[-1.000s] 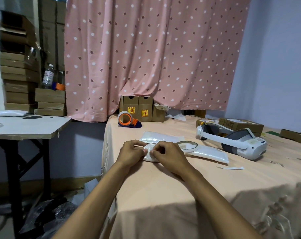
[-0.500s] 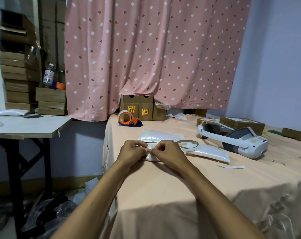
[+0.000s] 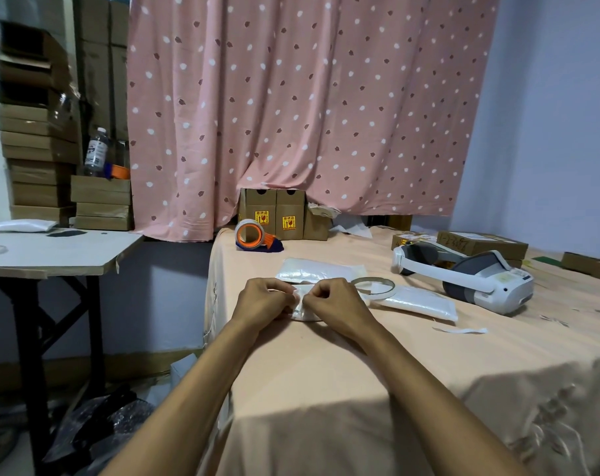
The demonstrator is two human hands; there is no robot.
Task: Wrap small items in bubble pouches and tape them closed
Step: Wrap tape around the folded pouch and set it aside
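My left hand and right hand sit close together, pinching the pouch on the table; it looks light, soft and slippery, best held at its folded edges.

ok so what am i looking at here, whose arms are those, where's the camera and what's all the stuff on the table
There is no machine here. The arms are a person's own, filmed by a wide-angle camera worn on their head, looking forward and down. Their left hand and right hand pinch a small bubble pouch between them, low over the peach-covered table, with their fingers curled on it. Beyond the hands lie two spare bubble pouches, a thin tape ring, an orange tape dispenser, a white headset and some cardboard boxes.
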